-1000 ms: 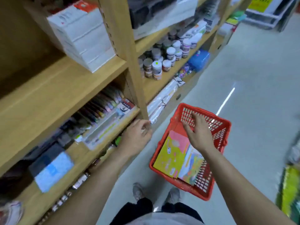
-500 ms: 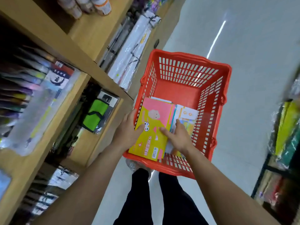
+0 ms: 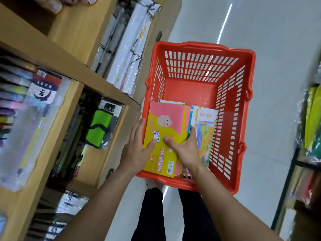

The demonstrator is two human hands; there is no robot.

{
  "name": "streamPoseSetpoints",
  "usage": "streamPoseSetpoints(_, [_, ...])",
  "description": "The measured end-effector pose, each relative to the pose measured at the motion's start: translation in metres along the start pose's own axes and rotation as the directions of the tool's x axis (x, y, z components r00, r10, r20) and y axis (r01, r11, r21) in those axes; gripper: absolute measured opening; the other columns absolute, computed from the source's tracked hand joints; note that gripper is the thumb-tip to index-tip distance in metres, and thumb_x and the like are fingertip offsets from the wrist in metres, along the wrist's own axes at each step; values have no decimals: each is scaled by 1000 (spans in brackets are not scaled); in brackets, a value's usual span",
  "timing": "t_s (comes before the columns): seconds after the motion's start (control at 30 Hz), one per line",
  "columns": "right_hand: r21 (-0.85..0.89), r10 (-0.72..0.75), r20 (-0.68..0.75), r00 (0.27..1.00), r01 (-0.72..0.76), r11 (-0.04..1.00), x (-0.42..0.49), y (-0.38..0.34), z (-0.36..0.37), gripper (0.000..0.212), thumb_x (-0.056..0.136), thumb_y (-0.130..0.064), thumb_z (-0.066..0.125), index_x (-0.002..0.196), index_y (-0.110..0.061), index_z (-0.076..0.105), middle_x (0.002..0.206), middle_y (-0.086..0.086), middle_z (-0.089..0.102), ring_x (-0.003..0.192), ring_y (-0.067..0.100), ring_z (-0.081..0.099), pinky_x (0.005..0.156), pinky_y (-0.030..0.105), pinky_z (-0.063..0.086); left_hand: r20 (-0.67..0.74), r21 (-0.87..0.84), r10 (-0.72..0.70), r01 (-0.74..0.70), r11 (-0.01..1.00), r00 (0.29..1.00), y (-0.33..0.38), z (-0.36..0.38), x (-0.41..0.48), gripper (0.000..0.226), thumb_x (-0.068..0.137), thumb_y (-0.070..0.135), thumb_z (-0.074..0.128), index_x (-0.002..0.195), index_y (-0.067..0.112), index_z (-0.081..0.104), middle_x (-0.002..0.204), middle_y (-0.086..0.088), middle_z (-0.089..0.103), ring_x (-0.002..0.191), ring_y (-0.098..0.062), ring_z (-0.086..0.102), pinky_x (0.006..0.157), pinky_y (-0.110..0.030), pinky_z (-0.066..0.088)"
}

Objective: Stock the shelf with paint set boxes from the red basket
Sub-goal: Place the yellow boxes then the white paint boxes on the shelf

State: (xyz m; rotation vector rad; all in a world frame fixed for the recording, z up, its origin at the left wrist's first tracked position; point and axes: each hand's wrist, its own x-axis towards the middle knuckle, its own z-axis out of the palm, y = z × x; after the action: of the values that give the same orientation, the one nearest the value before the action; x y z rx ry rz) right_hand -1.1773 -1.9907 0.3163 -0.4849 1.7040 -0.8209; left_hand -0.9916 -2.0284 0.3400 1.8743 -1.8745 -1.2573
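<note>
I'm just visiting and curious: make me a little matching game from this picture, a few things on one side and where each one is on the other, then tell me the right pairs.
Things:
1. yellow and pink paint set box
2. green pouch
3. white wrapped rolls
4. left hand

Places:
A. on the shelf level above the green item
B. on top of the stack in the red basket
C. at the top box's left edge, thumb on its cover
D. in a lower shelf compartment, left of the basket

Pairs: 1-B, 2-D, 3-A, 4-C
</note>
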Motion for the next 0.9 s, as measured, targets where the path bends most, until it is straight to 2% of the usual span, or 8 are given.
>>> streamPoseSetpoints(0.23, [66, 13, 23, 1000, -14, 998, 1, -6, -1, 81, 70, -29, 96, 133, -27, 45, 126, 2, 70, 111, 22, 74, 99, 51, 59, 56, -41, -4, 6, 999, 998, -3, -4, 1, 75, 87, 69, 44, 151, 54, 10, 162, 21, 22, 134, 1, 38, 102, -32, 39])
streamPoseSetpoints(0.37, [118, 20, 38, 999, -24, 993, -7, -16, -14, 76, 76, -24, 94, 135, -25, 47, 124, 3, 74, 108, 24, 76, 97, 52, 60, 124, -178, -16, 38, 983, 992, -3, -9, 3, 67, 90, 63, 49, 148, 66, 15, 157, 21, 30, 135, -6, 46, 104, -45, 49])
streamPoseSetpoints(0.47, [129, 19, 53, 998, -26, 991, -22, -28, -35, 82, 76, -23, 94, 141, -21, 44, 124, 5, 74, 105, 27, 78, 93, 54, 62, 125, -184, -77, 100, 978, 989, 4, -13, 1, 75, 86, 65, 49, 154, 47, 25, 158, 9, 35, 141, -13, 41, 114, -48, 40])
streamPoseSetpoints(0.53, [141, -6, 64, 998, -3, 990, -37, -41, -51, 84, 71, -28, 94, 140, -24, 46, 123, 4, 75, 100, 25, 79, 86, 50, 65, 53, -82, -102, 106, 991, 993, 17, -21, -4, 84, 81, 70, 45, 155, 32, 33, 161, 0, 31, 148, -19, 31, 118, -40, 27])
streamPoseSetpoints(0.6, [155, -33, 85, 996, 20, 988, -56, -57, -64, 86, 64, -35, 95, 137, -28, 49, 119, 2, 77, 98, 25, 80, 80, 46, 66, 3, -52, -75, 75, 996, 997, 38, -31, -16, 82, 80, 72, 45, 152, 32, 39, 159, -2, 35, 147, -21, 28, 116, -37, 23])
streamPoseSetpoints(0.67, [189, -54, 115, 992, 31, 981, -75, -77, -75, 83, 60, -37, 95, 131, -31, 54, 115, 1, 79, 97, 28, 80, 74, 42, 66, 98, -220, -7, 29, 975, 995, 64, -41, -33, 72, 83, 68, 54, 146, 37, 44, 151, 0, 48, 140, -23, 42, 115, -48, 35])
streamPoseSetpoints(0.73, [225, -84, 165, 983, 46, 973, -95, -99, -81, 77, 61, -34, 95, 128, -30, 58, 115, 4, 80, 97, 31, 80, 71, 38, 65, 233, -492, 50, 73, 868, 971, 94, -48, -54, 66, 83, 62, 67, 143, 43, 46, 142, 2, 60, 129, -24, 59, 104, -56, 48])
streamPoseSetpoints(0.9, [214, -188, 290, 938, 128, 968, -141, -165, -79, 75, 67, -32, 91, 134, -24, 57, 120, 12, 78, 102, 37, 78, 82, 52, 64, 172, -744, 62, 88, 663, 983, 145, -84, -96, 75, 85, 47, 76, 150, 33, 40, 140, 2, 65, 124, -24, 65, 94, -42, 57])
